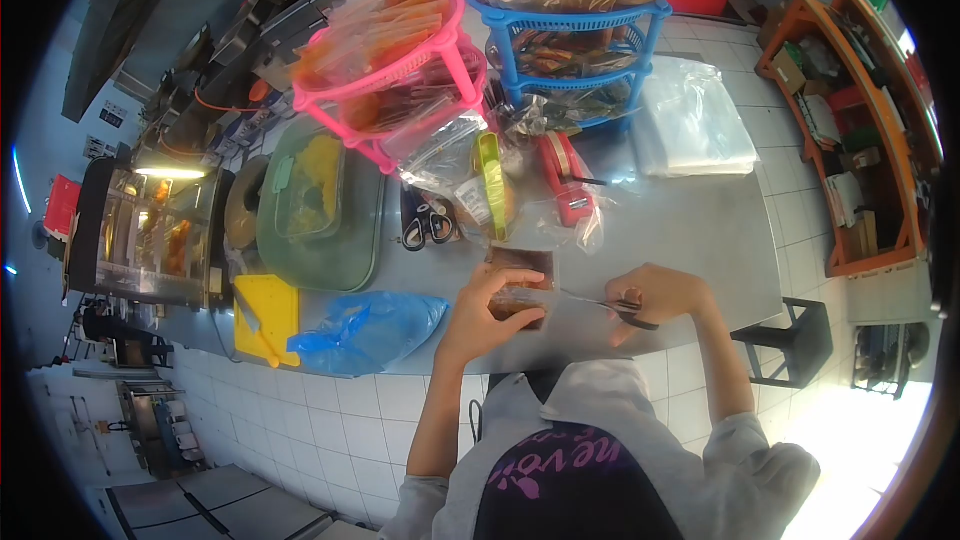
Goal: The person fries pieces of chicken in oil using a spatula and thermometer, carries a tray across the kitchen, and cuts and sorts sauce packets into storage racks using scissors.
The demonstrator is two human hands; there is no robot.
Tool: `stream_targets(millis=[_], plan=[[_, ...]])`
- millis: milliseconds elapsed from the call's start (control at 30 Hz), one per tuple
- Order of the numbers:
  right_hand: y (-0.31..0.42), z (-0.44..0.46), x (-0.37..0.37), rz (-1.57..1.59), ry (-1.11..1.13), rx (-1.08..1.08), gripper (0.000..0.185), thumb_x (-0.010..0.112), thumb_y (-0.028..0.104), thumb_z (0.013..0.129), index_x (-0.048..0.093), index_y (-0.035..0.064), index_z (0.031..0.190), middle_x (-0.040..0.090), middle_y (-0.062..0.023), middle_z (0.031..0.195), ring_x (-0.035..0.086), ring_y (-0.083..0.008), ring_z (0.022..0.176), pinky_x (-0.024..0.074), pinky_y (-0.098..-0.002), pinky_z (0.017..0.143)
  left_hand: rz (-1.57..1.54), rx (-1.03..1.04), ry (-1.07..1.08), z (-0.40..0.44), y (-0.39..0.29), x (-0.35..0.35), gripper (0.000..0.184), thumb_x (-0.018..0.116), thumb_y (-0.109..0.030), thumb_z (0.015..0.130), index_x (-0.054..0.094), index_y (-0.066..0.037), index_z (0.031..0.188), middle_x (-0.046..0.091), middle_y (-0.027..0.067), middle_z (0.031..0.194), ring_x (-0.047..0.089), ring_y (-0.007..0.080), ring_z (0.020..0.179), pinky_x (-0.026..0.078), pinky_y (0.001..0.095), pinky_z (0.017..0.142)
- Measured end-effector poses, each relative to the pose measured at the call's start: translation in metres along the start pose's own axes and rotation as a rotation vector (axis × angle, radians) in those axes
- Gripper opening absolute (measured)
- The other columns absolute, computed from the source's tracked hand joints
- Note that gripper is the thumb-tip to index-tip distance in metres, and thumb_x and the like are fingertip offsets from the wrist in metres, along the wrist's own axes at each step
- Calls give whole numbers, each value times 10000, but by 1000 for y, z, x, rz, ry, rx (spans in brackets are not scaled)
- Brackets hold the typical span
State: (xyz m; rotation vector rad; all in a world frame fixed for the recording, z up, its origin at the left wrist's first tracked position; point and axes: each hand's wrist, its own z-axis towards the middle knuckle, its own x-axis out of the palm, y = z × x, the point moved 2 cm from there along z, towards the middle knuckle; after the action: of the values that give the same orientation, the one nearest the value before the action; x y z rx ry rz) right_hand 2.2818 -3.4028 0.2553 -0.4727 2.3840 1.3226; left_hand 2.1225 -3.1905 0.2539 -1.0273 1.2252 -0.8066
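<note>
My left hand (488, 312) is closed on a flat clear packet (528, 260) with dark brown contents, thumb and fingers pinching its left side over the table's front part. Its clear plastic stretches to the right, toward my other hand. My right hand (665, 298) grips black-handled scissors (636, 318), their blades pointing left at the plastic. Whether the blades are open or shut is too small to tell. Beyond my hands lie a red tape dispenser (570, 185), a yellow-green one (491, 180) and a second pair of scissors (428, 230).
A pink rack (460, 50) and a blue rack (560, 18), both loaded with packets, stand at the back. Clear plastic bags (693, 125) lie right of them. On the left are a green tub (365, 240), a blue bag (375, 330) and a knife on a yellow board (283, 300).
</note>
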Motion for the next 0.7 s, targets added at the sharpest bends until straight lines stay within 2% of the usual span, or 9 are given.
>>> stream_targets(millis=[100, 167, 300, 367, 400, 500, 567, 700], plan=[[-10, -4, -1, -44, -55, 93, 480, 836, 486, 613, 648, 125, 867, 611, -19, 665, 577, -189, 631, 440, -319, 581, 90, -5, -48, 0, -4, -7, 418, 789, -85, 688, 655, -96, 1083, 656, 63, 1095, 609, 189, 985, 458, 317, 904], [-12, -6, -3, -54, -84, 127, 512, 844, 500, 591, 644, 130, 883, 607, -16, 663, 577, -192, 628, 444, -317, 577, 333, 171, -103, 2, -7, -10, 428, 795, -121, 681, 653, -120, 1085, 668, 42, 1088, 607, 219, 978, 416, 351, 959], [3, -15, -9, -31, -91, 118, 507, 850, 479, 594, 641, 133, 901, 605, -15, 665, 575, -187, 627, 445, -320, 578, 357, 88, -62, 3, -15, -10, 440, 800, -145, 678, 647, -134, 1091, 678, 17, 1072, 601, 221, 979, 377, 362, 989], [1, -16, -10, 76, -145, 2, 603, 819, 616, 541, 658, 131, 861, 531, -19, 572, 540, -171, 570, 390, -315, 534, 456, 157, -130, 6, -27, -13, 477, 802, -136, 676, 635, -123, 1122, 669, 44, 1080, 613, 240, 974, 415, 370, 949], [3, -17, -11, 76, -149, 2, 603, 819, 616, 541, 658, 131, 861, 531, -19, 572, 540, -171, 570, 390, -315, 534, 457, 161, -128, 6, -28, -13, 477, 802, -136, 676, 635, -123, 1122, 669, 44, 1080, 613, 240, 974, 415, 370, 949], [8, -16, -16, 27, -128, 4, 572, 816, 607, 562, 660, 138, 851, 523, -10, 554, 522, -161, 547, 379, -314, 530, 276, 48, -66, 4, -27, -13, 498, 804, -129, 679, 626, -99, 1143, 659, 74, 1083, 622, 236, 981, 461, 363, 898], [11, -10, -15, 44, -43, -57, 555, 804, 608, 586, 661, 135, 839, 526, -3, 529, 520, -159, 528, 376, -322, 528, 15, -36, 20, 3, -30, -9, 524, 805, -109, 686, 614, -81, 1173, 652, 84, 1083, 628, 193, 975, 494, 328, 845], [22, -7, -15, 30, -25, -91, 548, 794, 610, 604, 660, 129, 830, 529, 1, 507, 520, -152, 515, 369, -320, 523, -46, -55, 85, 5, -20, -5, 520, 777, -101, 713, 588, -73, 1197, 643, 71, 1142, 664, 171, 864, 523, 285, 780]])
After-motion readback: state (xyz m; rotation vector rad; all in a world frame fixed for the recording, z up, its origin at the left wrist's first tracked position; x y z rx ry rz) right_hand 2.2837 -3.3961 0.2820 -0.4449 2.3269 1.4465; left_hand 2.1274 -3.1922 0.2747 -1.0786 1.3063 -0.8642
